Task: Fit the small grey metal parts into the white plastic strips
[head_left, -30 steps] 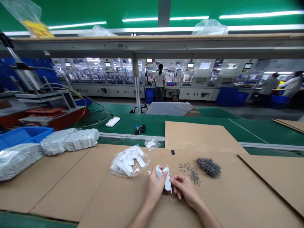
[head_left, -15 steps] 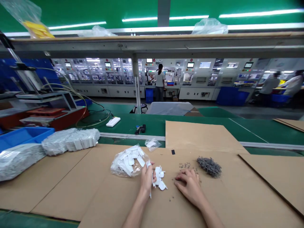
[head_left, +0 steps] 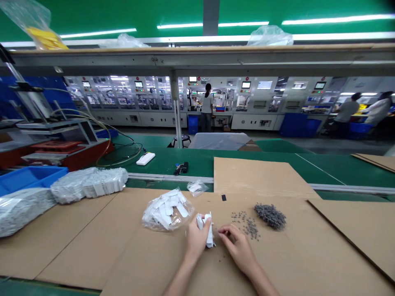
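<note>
L hand holds white parts; R hand near grey pellets

Head-worn view, forward and down over workbench

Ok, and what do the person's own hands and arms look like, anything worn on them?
Nothing worn: the left hand and right hand are bare, with no gloves, rings, watch or wristband in view. The left forearm and right forearm are bare too, with no sleeve showing.
</note>
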Available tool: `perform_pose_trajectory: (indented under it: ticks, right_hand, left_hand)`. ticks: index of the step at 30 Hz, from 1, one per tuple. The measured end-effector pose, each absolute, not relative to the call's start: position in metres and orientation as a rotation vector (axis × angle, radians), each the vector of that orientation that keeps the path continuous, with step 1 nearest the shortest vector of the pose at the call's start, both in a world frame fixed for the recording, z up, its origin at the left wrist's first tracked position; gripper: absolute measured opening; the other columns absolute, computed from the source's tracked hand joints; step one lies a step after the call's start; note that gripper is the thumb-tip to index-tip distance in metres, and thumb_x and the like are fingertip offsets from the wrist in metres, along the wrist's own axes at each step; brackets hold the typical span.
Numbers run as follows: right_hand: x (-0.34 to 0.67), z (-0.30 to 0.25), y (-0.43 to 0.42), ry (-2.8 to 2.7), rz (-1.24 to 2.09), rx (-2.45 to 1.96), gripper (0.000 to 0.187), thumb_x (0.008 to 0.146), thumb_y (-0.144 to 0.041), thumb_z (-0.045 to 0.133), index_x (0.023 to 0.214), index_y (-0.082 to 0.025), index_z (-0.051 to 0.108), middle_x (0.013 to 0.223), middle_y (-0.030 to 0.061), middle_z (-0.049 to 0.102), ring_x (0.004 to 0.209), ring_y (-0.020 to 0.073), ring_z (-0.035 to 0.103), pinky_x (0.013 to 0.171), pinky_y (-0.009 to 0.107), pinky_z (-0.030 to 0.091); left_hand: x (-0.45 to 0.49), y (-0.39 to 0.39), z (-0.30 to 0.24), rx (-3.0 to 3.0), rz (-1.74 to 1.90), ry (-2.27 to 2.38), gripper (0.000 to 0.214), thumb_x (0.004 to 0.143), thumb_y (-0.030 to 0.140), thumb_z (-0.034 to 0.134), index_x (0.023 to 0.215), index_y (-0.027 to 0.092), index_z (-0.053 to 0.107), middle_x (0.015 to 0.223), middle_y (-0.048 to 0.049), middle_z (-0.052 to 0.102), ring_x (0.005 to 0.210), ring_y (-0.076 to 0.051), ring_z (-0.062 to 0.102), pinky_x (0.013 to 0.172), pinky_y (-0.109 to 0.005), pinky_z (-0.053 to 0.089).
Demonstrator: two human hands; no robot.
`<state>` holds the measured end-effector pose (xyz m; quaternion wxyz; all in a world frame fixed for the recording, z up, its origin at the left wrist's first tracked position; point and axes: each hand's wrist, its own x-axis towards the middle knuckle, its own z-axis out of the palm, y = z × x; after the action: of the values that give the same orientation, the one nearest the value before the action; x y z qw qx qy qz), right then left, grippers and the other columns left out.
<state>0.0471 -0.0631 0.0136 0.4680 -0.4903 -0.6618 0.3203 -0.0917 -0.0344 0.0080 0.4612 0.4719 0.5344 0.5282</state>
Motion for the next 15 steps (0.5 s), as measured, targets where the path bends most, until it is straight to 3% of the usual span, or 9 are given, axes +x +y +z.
perform_pose_trajectory:
  ticks: [6, 15]
  right_hand:
    - [0.0409, 0.0146, -0.0672, -1.697, 0.691, -1.133, 0.011, 0.077, -0.023, 0.047, 0.078, -0.022, 0.058, 0.075, 0.0045, 0.059, 0.074, 0.0185, 0.053, 0.067, 0.028, 0.041]
    - [0.0451, 0.0101, -0.0675, -1.820, 0.467, -1.068, 0.017, 0.078, -0.014, 0.042, 0.079, -0.021, 0.058, 0.074, 0.0050, 0.057, 0.074, 0.0181, 0.052, 0.066, 0.030, 0.042]
  left_hand:
    - [-0.0905, -0.0430, 0.0162, 1.554, 1.286, 1.455, 0.023, 0.073, 0.038, 0.046, 0.063, 0.017, 0.047, 0.053, 0.0044, 0.048, 0.052, -0.010, 0.047, 0.050, -0.018, 0.036]
    - [-0.0905, -0.0415, 0.0135, 1.611, 1.258, 1.507, 0.021, 0.074, 0.035, 0.044, 0.062, 0.017, 0.044, 0.054, 0.0048, 0.047, 0.053, -0.010, 0.045, 0.052, -0.018, 0.033]
